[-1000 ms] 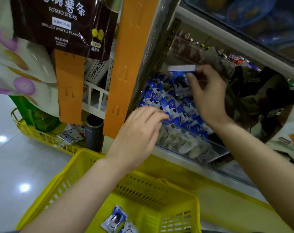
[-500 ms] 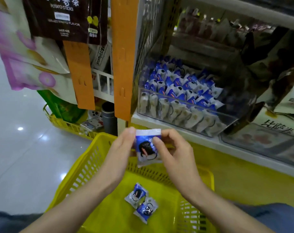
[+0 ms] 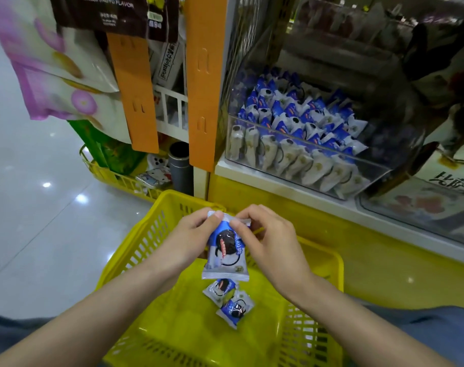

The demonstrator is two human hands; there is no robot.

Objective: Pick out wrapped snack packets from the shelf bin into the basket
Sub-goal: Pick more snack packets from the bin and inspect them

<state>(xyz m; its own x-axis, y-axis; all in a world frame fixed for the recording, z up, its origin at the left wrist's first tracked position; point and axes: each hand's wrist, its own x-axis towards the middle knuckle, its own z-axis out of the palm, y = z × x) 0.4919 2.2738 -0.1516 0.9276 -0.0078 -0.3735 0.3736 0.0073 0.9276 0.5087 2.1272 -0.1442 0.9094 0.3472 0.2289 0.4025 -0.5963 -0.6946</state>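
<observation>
The dark brown bag point(image 3: 114, 14) hanging far left reads "WAGYU FLAVOR" in white. Black Chinese characters stand on the white box point(image 3: 169, 62) beside it and on the pale package point(image 3: 453, 182) far right. The snack packet point(image 3: 226, 250) label is unreadably small.

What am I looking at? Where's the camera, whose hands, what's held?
There is no robot. A single camera sits on a person's head and looks forward and down at their own two bare hands in a shop. The left hand and right hand both pinch the top edge of one blue-and-white snack packet, which hangs above a yellow basket. Two more packets already lie on the basket floor. Behind, a clear shelf bin holds many more of them.
</observation>
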